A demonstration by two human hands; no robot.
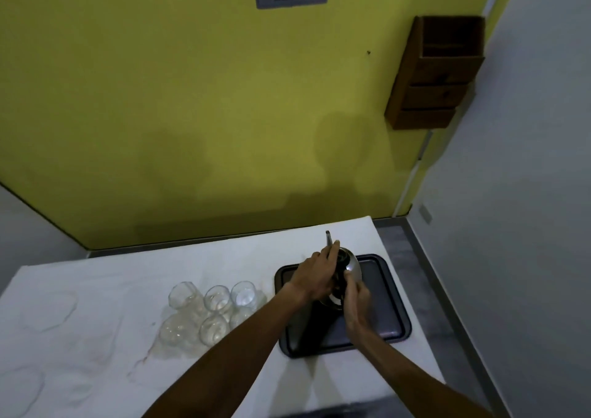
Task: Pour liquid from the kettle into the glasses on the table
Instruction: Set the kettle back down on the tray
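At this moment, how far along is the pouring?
Pouring hasn't visibly started: the clustered glasses look empty. In hand: both the left hand and the right hand grip the kettle over the tray. Left: carrying it over and filling every glass.

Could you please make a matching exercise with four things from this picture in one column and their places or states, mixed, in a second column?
Things:
1. kettle
2. glasses
3. dark tray
4. wooden holder

Places or states:
a. fixed on the yellow wall
b. held by both hands above the tray
c. grouped on the white table, left of the tray
d. flat on the table's right part

Pairs: 1-b, 2-c, 3-d, 4-a
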